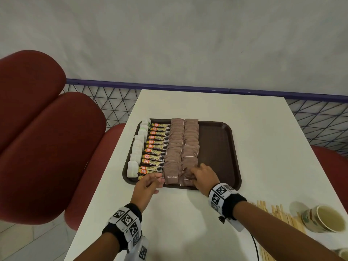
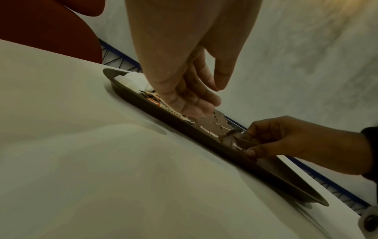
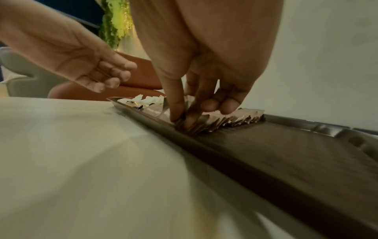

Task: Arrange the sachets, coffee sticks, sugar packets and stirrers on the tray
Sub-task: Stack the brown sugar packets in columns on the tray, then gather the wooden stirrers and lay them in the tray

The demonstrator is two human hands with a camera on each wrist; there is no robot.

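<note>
A brown tray (image 1: 216, 147) on the white table holds a column of white sachets (image 1: 138, 147), a column of coffee sticks (image 1: 157, 142) and two columns of brown sugar packets (image 1: 175, 140). My right hand (image 1: 191, 175) pinches the nearest brown sugar packet (image 1: 186, 178) of the right column at the tray's front edge; the right wrist view shows thumb and fingers (image 3: 178, 105) closed on it. My left hand (image 1: 157, 178) hovers over the nearest coffee stick, its fingers loosely curled and holding nothing. Wooden stirrers (image 1: 278, 211) lie loose on the table at lower right.
The tray's right third is bare. A green-lined cup (image 1: 323, 217) stands beside the stirrers, with another cup (image 1: 342, 253) at the corner. Red padded chairs (image 1: 47, 138) flank the table's left side. A blue mesh railing (image 1: 113, 98) runs behind.
</note>
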